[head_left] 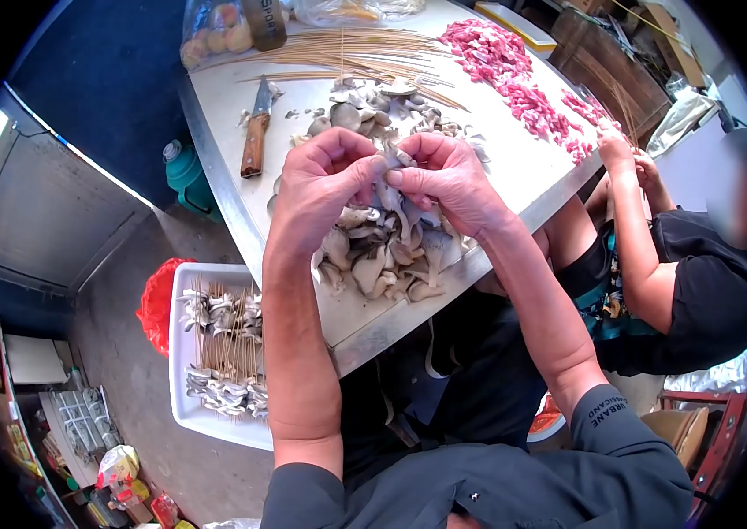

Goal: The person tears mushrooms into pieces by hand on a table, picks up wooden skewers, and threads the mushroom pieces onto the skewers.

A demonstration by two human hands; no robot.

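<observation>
On the white table [514, 176] lies a mushroom heap [373, 267]; over it, the fingers of the left hand [329, 181] and right hand [445, 181] pinch what seems one mushroom piece [393, 197], half hidden. Likely light, soft, easily torn, best held by its thicker stem.

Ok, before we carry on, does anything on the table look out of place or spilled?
Nothing looks plainly spilled or damaged. Mildly untidy: the knife lies loose, blade bare, beyond the left hand, with a few mushroom scraps strayed from the pile beside it. The skewers are fanned unevenly.
</observation>
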